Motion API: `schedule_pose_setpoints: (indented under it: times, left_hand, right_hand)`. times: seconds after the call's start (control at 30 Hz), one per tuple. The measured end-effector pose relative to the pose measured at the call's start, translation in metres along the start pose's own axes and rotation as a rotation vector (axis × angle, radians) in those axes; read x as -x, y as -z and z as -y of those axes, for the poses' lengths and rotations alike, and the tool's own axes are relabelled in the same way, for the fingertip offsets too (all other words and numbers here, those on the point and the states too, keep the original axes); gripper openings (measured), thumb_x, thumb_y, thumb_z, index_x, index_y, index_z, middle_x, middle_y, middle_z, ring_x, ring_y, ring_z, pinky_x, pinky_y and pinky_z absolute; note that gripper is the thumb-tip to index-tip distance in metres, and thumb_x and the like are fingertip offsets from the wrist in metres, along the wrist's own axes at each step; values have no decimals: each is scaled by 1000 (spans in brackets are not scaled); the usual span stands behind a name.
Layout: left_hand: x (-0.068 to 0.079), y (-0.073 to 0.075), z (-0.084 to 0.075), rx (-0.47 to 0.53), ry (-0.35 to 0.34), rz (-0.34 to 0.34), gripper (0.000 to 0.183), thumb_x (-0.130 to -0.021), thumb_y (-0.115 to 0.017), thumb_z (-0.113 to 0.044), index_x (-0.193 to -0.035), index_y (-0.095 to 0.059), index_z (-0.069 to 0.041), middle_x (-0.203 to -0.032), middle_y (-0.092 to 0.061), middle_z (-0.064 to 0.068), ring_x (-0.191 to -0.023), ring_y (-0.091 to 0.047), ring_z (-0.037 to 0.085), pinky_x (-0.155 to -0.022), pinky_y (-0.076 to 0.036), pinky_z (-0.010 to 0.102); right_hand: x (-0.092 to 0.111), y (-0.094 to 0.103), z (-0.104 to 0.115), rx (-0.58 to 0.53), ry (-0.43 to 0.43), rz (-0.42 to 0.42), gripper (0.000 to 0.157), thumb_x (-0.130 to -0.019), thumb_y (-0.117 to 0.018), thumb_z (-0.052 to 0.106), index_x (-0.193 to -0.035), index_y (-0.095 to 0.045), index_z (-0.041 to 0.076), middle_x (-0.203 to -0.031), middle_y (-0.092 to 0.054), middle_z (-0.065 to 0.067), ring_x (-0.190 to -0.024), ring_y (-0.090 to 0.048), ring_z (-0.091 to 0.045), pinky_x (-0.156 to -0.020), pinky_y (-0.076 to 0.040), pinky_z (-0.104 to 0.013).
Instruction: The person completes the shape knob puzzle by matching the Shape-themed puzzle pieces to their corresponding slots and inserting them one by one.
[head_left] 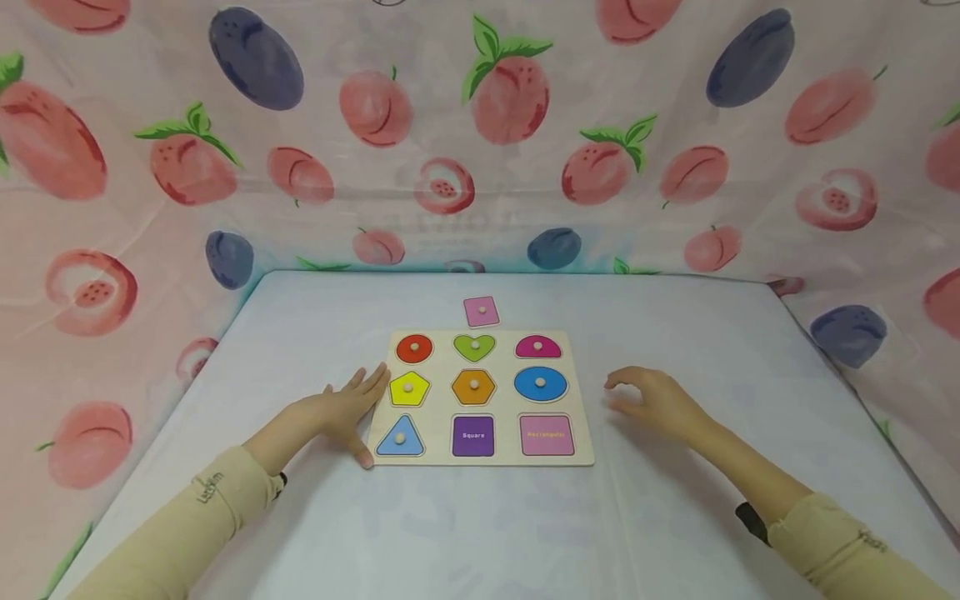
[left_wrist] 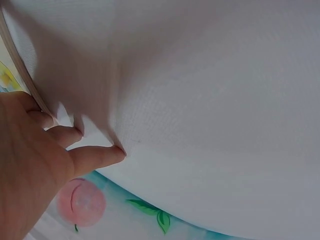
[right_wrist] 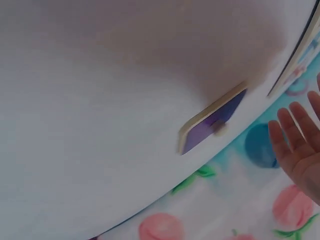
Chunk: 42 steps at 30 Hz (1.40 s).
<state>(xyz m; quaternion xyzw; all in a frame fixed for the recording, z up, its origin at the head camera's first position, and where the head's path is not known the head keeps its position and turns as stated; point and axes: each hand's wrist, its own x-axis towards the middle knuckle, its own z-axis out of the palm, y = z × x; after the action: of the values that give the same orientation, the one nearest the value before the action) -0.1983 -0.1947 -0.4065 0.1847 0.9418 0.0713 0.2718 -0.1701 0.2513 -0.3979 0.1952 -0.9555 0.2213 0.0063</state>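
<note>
A wooden shape puzzle board [head_left: 437, 425] lies on the table, with several coloured knobbed pieces in its recesses. Two recesses hold no piece: the purple one marked Square [head_left: 473, 446] and the pink one marked Rectangular [head_left: 546, 446]. My left hand [head_left: 341, 414] touches the board's left edge, fingers and thumb spread. To the board's right, my right hand [head_left: 663, 407] hovers with loosely bent fingers, nothing visible in them. Beyond the far edge lies a pink knobbed piece [head_left: 482, 311]. The right wrist view shows a purple knobbed piece [right_wrist: 215, 122] on the cloth near that hand; I cannot see it in the head view.
A white cloth covers the table [head_left: 480, 533]. Behind it and at both sides hangs a fruit-print curtain [head_left: 315, 225]. Dark wrist bands [head_left: 750, 521] show at both sleeves.
</note>
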Motion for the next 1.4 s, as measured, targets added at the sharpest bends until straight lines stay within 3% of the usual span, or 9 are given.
schedule_pose_setpoints:
  times: [0.17,0.27,0.5,0.63,0.73,0.8,1.07,1.4]
  left_hand:
    - [-1,-1,0,-1,-9,2,136,-55,-86,-48,-151,0,-4,-159,5,15,-144,4,42,-103,-11,75]
    - [-1,-1,1,3,-13,5,137,-55,-86,-49,-151,0,-4,-159,6,15,-144,5,43,-103,-11,75]
    - [-2,3,2,-2,-5,11,137,-55,-86,-49,-151,1,-4,-159,8,15,-144,6,43,-103,-9,75]
    - [-2,4,2,-3,-4,10,137,-55,-86,-49,-151,1,-4,-159,8,15,-144,6,42,-103,-9,75]
    - [-1,5,2,1,-3,12,137,-55,-86,-49,-151,1,-4,-159,8,15,-144,6,42,-103,-8,75]
    - [1,5,1,6,-4,13,136,-56,-86,-48,-151,1,-4,-159,8,15,-144,6,43,-103,-8,75]
    - [3,3,0,11,-11,16,136,-56,-86,-48,-151,1,-3,-159,7,16,-144,6,43,-103,-9,75]
    - [1,2,2,33,-4,9,136,-56,-86,-47,-151,1,-5,-159,8,15,-144,7,42,-104,-8,75]
  right_hand:
    - [4,4,-25,-20,26,-9,23,-80,-72,8,-101,-67,1,-112,-66,-20,-96,-62,-35,-85,-51,-50]
    - [8,5,-40,-41,46,-18,27,-78,-74,8,-103,-67,0,-111,-66,-21,-105,-60,-39,-89,-48,-53]
    - [15,13,-63,-108,47,-29,35,-78,-75,10,-110,-65,-1,-114,-65,-22,-106,-59,-39,-87,-50,-51]
    - [19,16,-74,-178,88,-31,32,-78,-75,7,-107,-66,-1,-114,-64,-23,-103,-60,-8,-84,-54,-34]
    - [20,17,-83,-236,99,-12,29,-76,-76,7,-103,-68,0,-115,-64,-25,-103,-46,16,-84,-46,-14]
    - [21,16,-88,-264,101,6,27,-76,-76,7,-101,-69,0,-115,-63,-27,-104,-41,21,-85,-40,-6]
    - [23,12,-101,-353,136,12,20,-78,-73,2,-97,-70,-1,-112,-60,-34,-106,-42,23,-87,-35,1]
    - [20,13,-105,-381,55,56,15,-79,-73,6,-93,-71,1,-116,-61,-32,-103,-43,22,-87,-33,1]
